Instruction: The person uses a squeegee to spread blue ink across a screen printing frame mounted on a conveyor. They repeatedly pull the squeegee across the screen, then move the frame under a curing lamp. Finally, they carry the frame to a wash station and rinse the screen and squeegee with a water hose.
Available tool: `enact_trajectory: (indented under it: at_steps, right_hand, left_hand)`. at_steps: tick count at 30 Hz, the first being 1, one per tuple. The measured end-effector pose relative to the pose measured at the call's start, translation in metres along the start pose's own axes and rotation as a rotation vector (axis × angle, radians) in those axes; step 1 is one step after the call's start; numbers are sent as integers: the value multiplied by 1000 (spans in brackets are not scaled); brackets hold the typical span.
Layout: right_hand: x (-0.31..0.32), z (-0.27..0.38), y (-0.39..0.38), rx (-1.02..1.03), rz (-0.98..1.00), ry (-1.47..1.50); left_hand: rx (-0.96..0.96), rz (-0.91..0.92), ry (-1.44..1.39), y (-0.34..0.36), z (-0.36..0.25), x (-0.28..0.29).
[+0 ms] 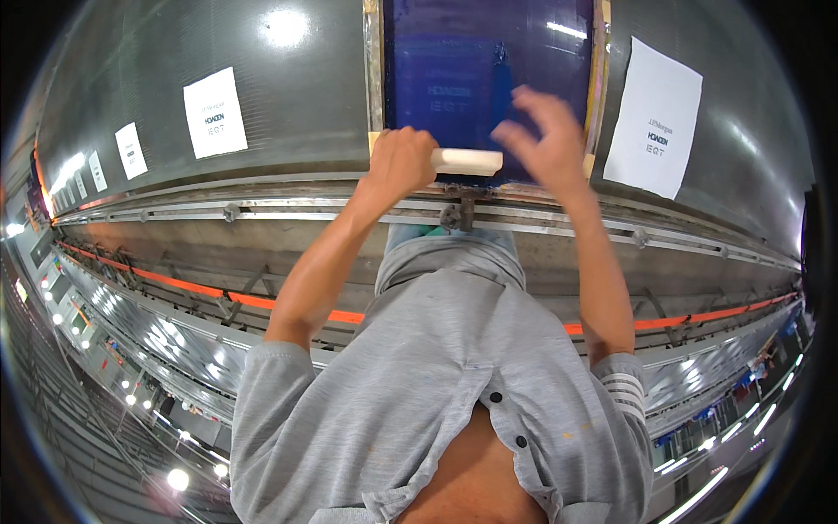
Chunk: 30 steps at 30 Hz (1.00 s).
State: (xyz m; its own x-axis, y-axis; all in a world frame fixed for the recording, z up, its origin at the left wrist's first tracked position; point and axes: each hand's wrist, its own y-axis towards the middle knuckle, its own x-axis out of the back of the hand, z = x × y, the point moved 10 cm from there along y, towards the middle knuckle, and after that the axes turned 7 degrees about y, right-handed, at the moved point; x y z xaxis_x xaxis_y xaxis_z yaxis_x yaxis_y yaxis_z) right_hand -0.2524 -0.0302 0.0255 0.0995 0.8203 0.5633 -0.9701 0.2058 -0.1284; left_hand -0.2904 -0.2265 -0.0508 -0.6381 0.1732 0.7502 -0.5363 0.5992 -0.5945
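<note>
So a long, dark, kinda shiny surface [305, 79] is taken up by a blue framed screen [454, 70], flanked by printed white sheets [216, 113]: a row left, one right.

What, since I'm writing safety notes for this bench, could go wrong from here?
The left hand grips the pale bar near one end, so its free end might tip or swing.
The open right hand is blurred over the blue screen; it could brush the surface and smear it if wet, which I can't tell.
If the frame shifted right, it might catch the nearby white sheet.
</note>
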Motion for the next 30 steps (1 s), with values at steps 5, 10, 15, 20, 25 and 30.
enact_trajectory:
  at_steps: [5,10,15,20,25,30]
  right_hand:
    - [93,-113,0,-210,-627,-466]
    - [86,-170,0,-282,-493,-453]
    - [92,-159,3,-253,-502,-464]
    - [97,-153,7,-261,-490,-480]
    - [104,-155,3,-207,-540,-432]
    - [113,-121,7,-84,-563,-454]
  left_hand:
    - [58,362,-71,46,6,-12]
    - [61,534,-37,63,24,29]
    - [-15,-58,3,102,39,113]
    - [-53,-512,28,71,25,124]
    - [-196,-886,-34,-18,-2,66]
    - [-159,-897,-62,-85,-9,15]
